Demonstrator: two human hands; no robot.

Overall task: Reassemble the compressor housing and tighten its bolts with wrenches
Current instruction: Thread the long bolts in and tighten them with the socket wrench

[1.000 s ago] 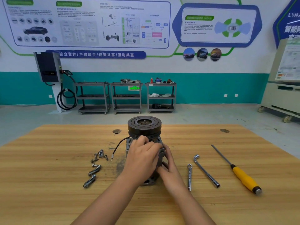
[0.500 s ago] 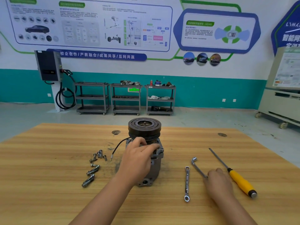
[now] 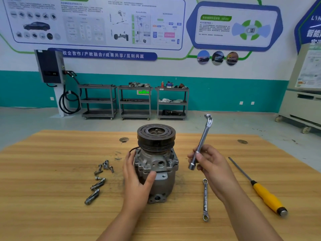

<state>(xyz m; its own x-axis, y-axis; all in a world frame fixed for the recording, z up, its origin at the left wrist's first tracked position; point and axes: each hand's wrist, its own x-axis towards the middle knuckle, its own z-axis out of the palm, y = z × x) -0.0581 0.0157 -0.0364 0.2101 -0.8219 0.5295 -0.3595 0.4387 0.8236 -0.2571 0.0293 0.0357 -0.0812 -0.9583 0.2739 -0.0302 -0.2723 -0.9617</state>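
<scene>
The grey compressor (image 3: pixel 159 171) with its black pulley (image 3: pixel 156 136) on top stands upright in the middle of the wooden table (image 3: pixel 52 197). My left hand (image 3: pixel 137 181) grips its housing from the left side, thumb across the front. My right hand (image 3: pixel 211 164) holds an L-shaped socket wrench (image 3: pixel 202 141) in the air to the right of the compressor, socket end down, bent end up. A flat ring spanner (image 3: pixel 205 200) lies on the table below that hand. Several loose bolts (image 3: pixel 100 178) lie to the compressor's left.
A screwdriver with a yellow handle (image 3: pixel 265 195) lies at the right of the table. Two small round holes (image 3: pixel 123 139) mark the tabletop's far part. Beyond the table stand three grey shelf carts (image 3: pixel 135 101), a wall charger (image 3: pixel 50 66) and a white cabinet (image 3: pixel 302 105).
My right hand left the compressor, reached right to the L-shaped socket wrench on the table and lifted it. My left hand shifted down the housing's left side.
</scene>
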